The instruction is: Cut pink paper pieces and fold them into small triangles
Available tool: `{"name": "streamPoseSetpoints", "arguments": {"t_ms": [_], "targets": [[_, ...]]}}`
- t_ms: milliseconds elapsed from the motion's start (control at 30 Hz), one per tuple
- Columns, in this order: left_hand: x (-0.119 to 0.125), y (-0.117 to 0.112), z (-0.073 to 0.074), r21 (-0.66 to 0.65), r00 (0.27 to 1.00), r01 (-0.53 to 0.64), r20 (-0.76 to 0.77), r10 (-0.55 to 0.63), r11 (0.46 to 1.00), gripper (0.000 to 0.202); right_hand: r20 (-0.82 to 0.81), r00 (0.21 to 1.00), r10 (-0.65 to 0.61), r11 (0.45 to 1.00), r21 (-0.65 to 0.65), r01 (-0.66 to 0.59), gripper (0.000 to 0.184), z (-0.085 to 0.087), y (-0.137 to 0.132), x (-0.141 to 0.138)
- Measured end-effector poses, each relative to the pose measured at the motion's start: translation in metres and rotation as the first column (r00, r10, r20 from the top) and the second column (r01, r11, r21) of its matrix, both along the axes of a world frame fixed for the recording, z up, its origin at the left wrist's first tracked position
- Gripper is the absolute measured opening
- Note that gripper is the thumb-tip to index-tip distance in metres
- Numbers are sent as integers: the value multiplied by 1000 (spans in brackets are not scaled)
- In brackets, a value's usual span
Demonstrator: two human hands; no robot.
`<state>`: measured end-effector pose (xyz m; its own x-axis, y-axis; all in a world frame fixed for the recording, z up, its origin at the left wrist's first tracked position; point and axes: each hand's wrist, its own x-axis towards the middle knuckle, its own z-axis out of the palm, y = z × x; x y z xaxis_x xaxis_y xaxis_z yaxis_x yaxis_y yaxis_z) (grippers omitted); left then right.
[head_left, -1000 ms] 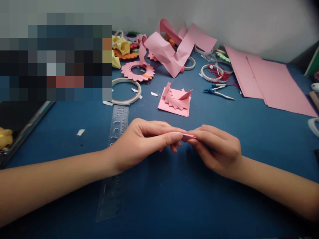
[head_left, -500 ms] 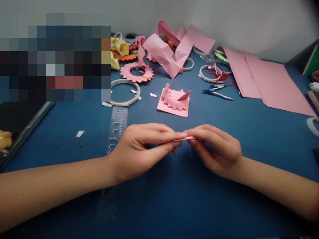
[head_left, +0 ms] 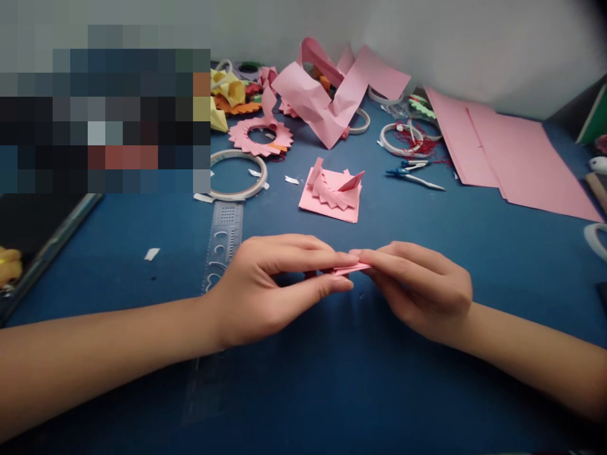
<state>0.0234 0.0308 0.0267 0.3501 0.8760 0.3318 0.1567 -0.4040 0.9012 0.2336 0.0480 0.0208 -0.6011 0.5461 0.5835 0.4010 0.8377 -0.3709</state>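
Note:
A small folded piece of pink paper (head_left: pixel 351 268) is pinched between both hands above the blue table, seen nearly edge-on. My left hand (head_left: pixel 277 284) grips its left part, fingers over the top and thumb below. On the right end, my right hand (head_left: pixel 422 284) closes with its fingertips; its thumb is mostly hidden. Just beyond the hands lies a stack of pink paper squares (head_left: pixel 308 204), with a partly built pleated pink paper ring (head_left: pixel 334 193) on top. A clear plastic stencil ruler (head_left: pixel 225 227) runs beneath my left wrist.
Behind stand a finished pink paper ring (head_left: pixel 241 139), crumpled pink paper (head_left: pixel 313 95) and a roll of tape (head_left: pixel 263 183). To the right are a blue-handled compass (head_left: pixel 412 177), red thread (head_left: pixel 417 142) and large pink sheets (head_left: pixel 535 158). A dark tray-like edge (head_left: pixel 57 243) borders the left.
My right hand has shifted slightly right and down, its thumb moving under the paper. My left thumb has slid a little right, and the folded paper is tilted more.

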Motion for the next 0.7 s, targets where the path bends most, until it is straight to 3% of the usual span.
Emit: {"name": "streamPoseSetpoints", "arguments": {"t_ms": [400,700], "targets": [[-1,0,0,3,1000,-3,-6,3,1000,20,-61,997,48,998,-43,-51,25,-1,2,-2],[0,-2,-2,238,992,-62,-96,87,969,13,-30,998,46,999,13,-46,21,-1,1,-3]]}}
